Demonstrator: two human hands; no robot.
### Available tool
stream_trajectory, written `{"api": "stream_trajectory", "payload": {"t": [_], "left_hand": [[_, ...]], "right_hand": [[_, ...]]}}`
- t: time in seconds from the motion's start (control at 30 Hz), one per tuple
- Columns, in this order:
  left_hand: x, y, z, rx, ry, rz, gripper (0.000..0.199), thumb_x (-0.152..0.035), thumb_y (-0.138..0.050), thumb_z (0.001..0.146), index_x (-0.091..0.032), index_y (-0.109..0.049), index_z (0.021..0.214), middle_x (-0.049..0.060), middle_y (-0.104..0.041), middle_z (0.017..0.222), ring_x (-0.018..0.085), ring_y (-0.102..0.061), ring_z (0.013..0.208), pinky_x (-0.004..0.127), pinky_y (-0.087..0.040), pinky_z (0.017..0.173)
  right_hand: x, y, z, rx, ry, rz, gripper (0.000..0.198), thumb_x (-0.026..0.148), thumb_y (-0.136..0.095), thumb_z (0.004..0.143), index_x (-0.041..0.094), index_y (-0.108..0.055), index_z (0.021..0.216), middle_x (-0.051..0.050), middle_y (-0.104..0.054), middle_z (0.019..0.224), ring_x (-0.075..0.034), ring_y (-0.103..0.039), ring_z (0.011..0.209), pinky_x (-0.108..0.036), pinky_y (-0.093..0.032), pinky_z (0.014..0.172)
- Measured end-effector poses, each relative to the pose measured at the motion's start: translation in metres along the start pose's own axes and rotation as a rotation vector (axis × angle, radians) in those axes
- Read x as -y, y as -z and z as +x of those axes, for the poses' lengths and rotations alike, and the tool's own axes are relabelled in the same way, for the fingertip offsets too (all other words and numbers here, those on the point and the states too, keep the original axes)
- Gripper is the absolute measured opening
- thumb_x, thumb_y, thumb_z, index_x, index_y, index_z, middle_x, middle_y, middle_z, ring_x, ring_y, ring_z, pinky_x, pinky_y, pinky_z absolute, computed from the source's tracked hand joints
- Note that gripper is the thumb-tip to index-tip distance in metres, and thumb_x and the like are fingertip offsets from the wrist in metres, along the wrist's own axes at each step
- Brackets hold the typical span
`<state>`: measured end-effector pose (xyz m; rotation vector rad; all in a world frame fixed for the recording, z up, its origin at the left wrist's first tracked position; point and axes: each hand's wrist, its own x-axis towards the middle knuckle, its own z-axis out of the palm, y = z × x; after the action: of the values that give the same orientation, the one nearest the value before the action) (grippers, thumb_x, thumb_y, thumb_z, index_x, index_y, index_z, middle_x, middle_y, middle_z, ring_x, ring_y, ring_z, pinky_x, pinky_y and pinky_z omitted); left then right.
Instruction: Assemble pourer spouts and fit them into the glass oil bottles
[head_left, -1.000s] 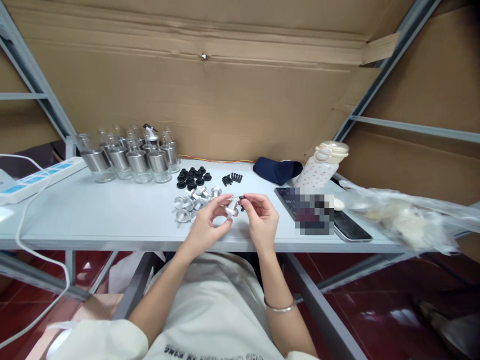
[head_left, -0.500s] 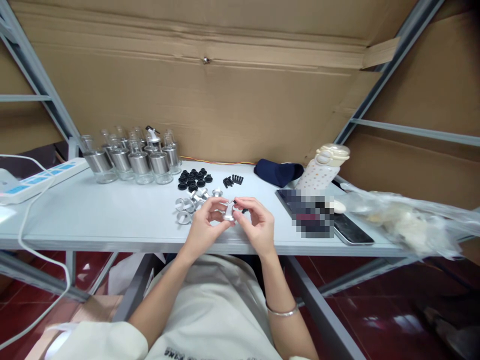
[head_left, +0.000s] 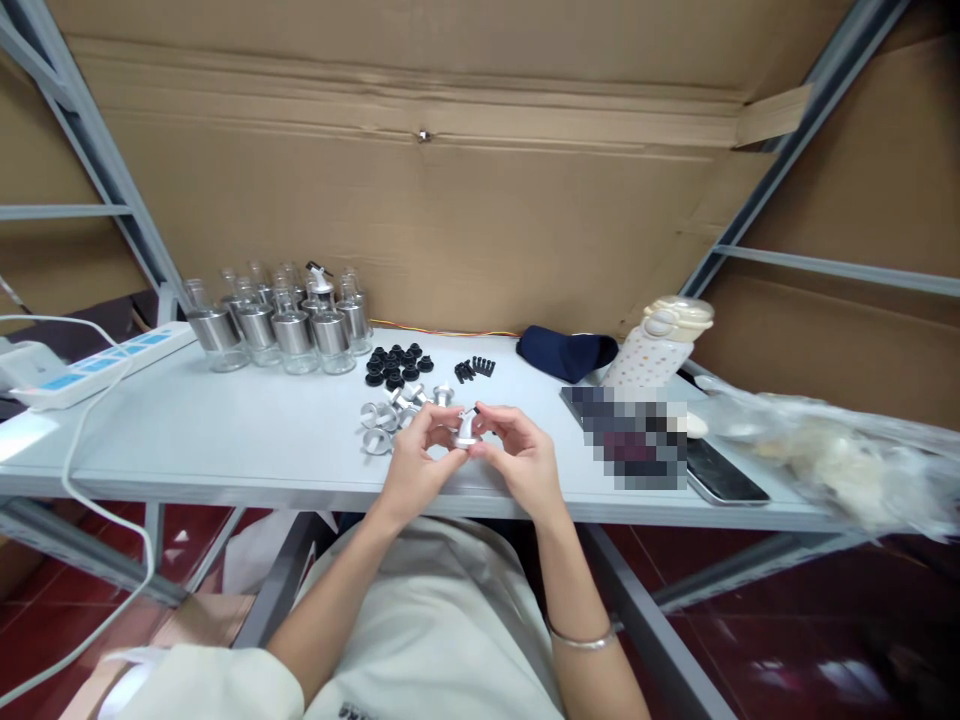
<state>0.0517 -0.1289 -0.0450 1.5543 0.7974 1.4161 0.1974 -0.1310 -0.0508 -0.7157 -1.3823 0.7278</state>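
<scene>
Between my two hands is a silver pour spout (head_left: 466, 430) with a small black flap at its top, held upright over the table's front part. My left hand (head_left: 420, 455) grips its left side with thumb and fingers. From the right, my right hand (head_left: 521, 455) pinches it, thumb at the base and fingertips by the black flap. Several more silver spout parts (head_left: 377, 440) lie loose just left of and behind my left hand. Farther back are a cluster of black ring-shaped stoppers (head_left: 394, 368) and several small black flaps (head_left: 475, 369).
Glass bottles with steel bands (head_left: 291, 335) stand at the back left, one topped with a spout (head_left: 320, 282). A power strip (head_left: 112, 365) with a white cable lies at far left. On the right are a navy cap (head_left: 566, 352), a dotted flask (head_left: 652, 350), a phone (head_left: 724, 470) and plastic bags (head_left: 825, 460).
The view has shifted slightly, so everything sits a little lower and to the right. The pour spout stays in both hands, with my right fingers slightly changed around the flap and base.
</scene>
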Motion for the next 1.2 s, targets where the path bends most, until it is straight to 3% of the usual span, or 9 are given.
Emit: {"api": "stream_trajectory", "payload": {"t": [0.27, 0.4, 0.57, 0.7, 0.9, 0.97, 1.07, 1.13, 1.2], "left_hand": [[0.002, 0.0, 0.001, 0.02, -0.015, 0.015, 0.03, -0.018, -0.068, 0.072, -0.017, -0.059, 0.101, 0.004, -0.066, 0.091, 0.014, -0.066, 0.074, 0.023, -0.053, 0.066], [0.002, -0.001, -0.001, 0.103, -0.116, 0.052, 0.043, -0.018, -0.065, 0.077, -0.02, -0.053, 0.119, 0.008, -0.065, 0.108, 0.015, -0.067, 0.085, 0.026, -0.054, 0.079], [0.004, -0.004, -0.002, 0.098, -0.246, 0.143, 0.054, -0.017, -0.065, 0.08, -0.026, -0.043, 0.129, 0.006, -0.066, 0.108, 0.013, -0.066, 0.078, 0.025, -0.051, 0.07], [0.009, -0.005, -0.001, 0.014, -0.363, 0.269, 0.049, -0.02, -0.068, 0.079, -0.026, -0.046, 0.123, 0.005, -0.067, 0.101, 0.014, -0.064, 0.076, 0.023, -0.046, 0.063], [0.009, -0.002, 0.0, -0.039, -0.517, 0.465, 0.044, -0.022, -0.063, 0.084, -0.025, -0.049, 0.125, 0.005, -0.064, 0.101, 0.015, -0.058, 0.079, 0.028, -0.05, 0.073], [0.0, 0.001, 0.0, 0.053, -0.527, 0.54, 0.046, -0.019, -0.058, 0.086, -0.025, -0.046, 0.13, 0.006, -0.065, 0.105, 0.017, -0.06, 0.087, 0.033, -0.05, 0.083], [-0.029, 0.008, 0.003, 0.34, -0.47, 0.687, 0.053, -0.021, -0.055, 0.089, -0.027, -0.038, 0.138, 0.007, -0.057, 0.129, 0.02, -0.056, 0.115, 0.038, -0.045, 0.099], [-0.054, 0.016, 0.012, 0.523, -0.421, 0.793, 0.054, -0.025, -0.054, 0.09, -0.029, -0.037, 0.14, 0.005, -0.051, 0.139, 0.021, -0.05, 0.125, 0.036, -0.042, 0.103], [-0.077, 0.028, 0.027, 0.584, -0.358, 0.889, 0.047, -0.028, -0.052, 0.092, -0.031, -0.041, 0.138, 0.002, -0.054, 0.136, 0.02, -0.054, 0.12, 0.033, -0.044, 0.099]], "right_hand": [[0.002, 0.0, -0.002, -0.021, 0.028, -0.054, 0.032, 0.025, -0.075, 0.071, 0.027, -0.071, 0.103, -0.001, -0.068, 0.085, -0.016, -0.059, 0.077, -0.035, -0.052, 0.078], [0.003, -0.001, -0.003, -0.021, 0.097, -0.139, 0.035, 0.025, -0.067, 0.08, 0.029, -0.066, 0.114, -0.003, -0.067, 0.094, -0.017, -0.06, 0.088, -0.035, -0.051, 0.083], [0.003, -0.002, -0.005, -0.118, 0.077, -0.034, 0.059, 0.027, -0.071, 0.076, 0.029, -0.051, 0.131, -0.004, -0.07, 0.1, -0.019, -0.065, 0.093, -0.037, -0.053, 0.086], [0.002, -0.003, -0.006, -0.103, 0.029, 0.05, 0.042, 0.027, -0.076, 0.071, 0.027, -0.063, 0.111, -0.005, -0.071, 0.102, -0.02, -0.068, 0.093, -0.036, -0.055, 0.086], [0.002, -0.004, -0.007, -0.081, -0.087, 0.094, 0.026, 0.03, -0.076, 0.071, 0.021, -0.066, 0.093, -0.006, -0.071, 0.098, -0.021, -0.069, 0.091, -0.037, -0.055, 0.086], [0.003, -0.005, -0.006, -0.113, -0.076, 0.12, 0.024, 0.03, -0.077, 0.069, 0.021, -0.064, 0.087, -0.005, -0.07, 0.097, -0.02, -0.069, 0.093, -0.036, -0.055, 0.087], [0.004, -0.006, -0.005, -0.168, -0.029, 0.131, 0.023, 0.03, -0.077, 0.069, 0.021, -0.057, 0.077, -0.005, -0.068, 0.094, -0.022, -0.066, 0.101, -0.035, -0.055, 0.086], [0.005, -0.007, -0.005, -0.187, -0.009, 0.124, 0.025, 0.03, -0.077, 0.07, 0.021, -0.054, 0.075, -0.005, -0.068, 0.093, -0.023, -0.066, 0.103, -0.036, -0.054, 0.086], [0.005, -0.007, -0.004, -0.202, -0.006, 0.122, 0.027, 0.031, -0.076, 0.071, 0.021, -0.051, 0.075, -0.005, -0.067, 0.091, -0.021, -0.068, 0.094, -0.036, -0.054, 0.083]]}}
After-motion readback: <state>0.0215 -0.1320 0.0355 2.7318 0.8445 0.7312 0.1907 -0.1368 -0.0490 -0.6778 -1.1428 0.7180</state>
